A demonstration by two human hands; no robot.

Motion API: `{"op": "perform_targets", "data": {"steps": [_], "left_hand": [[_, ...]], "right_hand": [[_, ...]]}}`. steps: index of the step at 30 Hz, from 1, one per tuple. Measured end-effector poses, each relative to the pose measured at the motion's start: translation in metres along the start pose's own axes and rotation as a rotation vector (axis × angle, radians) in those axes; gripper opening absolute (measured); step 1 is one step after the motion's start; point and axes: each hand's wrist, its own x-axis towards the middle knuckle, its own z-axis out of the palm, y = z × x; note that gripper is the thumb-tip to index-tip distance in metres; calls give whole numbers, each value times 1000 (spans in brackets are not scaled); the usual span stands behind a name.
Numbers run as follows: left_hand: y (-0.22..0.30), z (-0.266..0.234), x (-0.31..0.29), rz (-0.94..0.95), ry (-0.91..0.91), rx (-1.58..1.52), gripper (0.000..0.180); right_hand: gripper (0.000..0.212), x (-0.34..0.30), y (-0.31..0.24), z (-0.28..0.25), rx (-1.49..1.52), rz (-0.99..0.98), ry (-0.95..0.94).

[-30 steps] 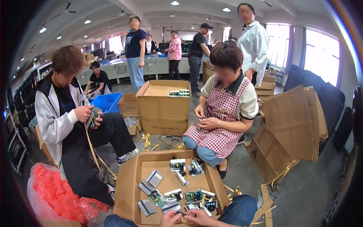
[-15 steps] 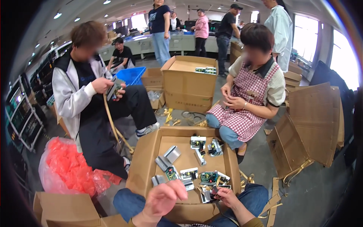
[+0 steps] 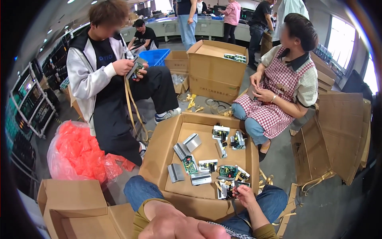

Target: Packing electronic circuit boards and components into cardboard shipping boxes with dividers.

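Note:
My right hand [image 3: 245,196] is closed in a pinch at the near right of a large open cardboard box [image 3: 159,159]. Between its fingers is the end of a dark thin strip [image 3: 235,207], which trails down toward my lap; its kind is unclear. Just beside these fingertips lies a circuit board with metal plates [image 3: 223,191]. My left hand [image 3: 175,225] looms large at the lower edge, its back toward me and most of its fingers hidden. Inside the box lie a green circuit board [image 3: 227,171], a grey metal heat sink [image 3: 201,179] and several similar parts.
Across the box, a person in a white jacket [image 3: 85,89] holds a board and a tan strap. A person in a checked apron [image 3: 278,85] sits right. Red plastic bags [image 3: 81,151] lie left, an open carton [image 3: 73,199] below them. Folded cardboard [image 3: 338,135] stands right.
My left hand has dropped from above the box's near edge toward me. My right hand still pinches the dark strip. The view has tilted down; the person in the apron has turned their head away.

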Motion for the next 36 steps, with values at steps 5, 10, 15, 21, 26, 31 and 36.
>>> {"op": "perform_targets", "data": {"steps": [5, 10, 15, 21, 26, 31, 36], "left_hand": [[1, 4, 9, -40, 65, 31, 34], [-2, 1, -1, -18, -69, -4, 33], [-16, -13, -55, -263, 39, 298, 19], [-70, -25, -160, -799, 723, 815, 9], [-86, -28, -220, -1103, 976, 473, 10], [-93, -30, -279, -1258, 942, 679, 14], [-95, -33, -319, -1434, 757, 1222, 16]], "right_hand": [[6, 2, -1, -1, 3, -15, 9], [6, 3, 2, -2, -49, -13, -36], [6, -3, -5, 17, -176, -254, -56], [10, -12, -35, 69, -260, -550, -211], [15, -16, -43, 92, -81, -497, -338], [19, -7, -28, 86, 226, -232, -494], [17, -17, -26, 91, 389, -49, -467]]}}
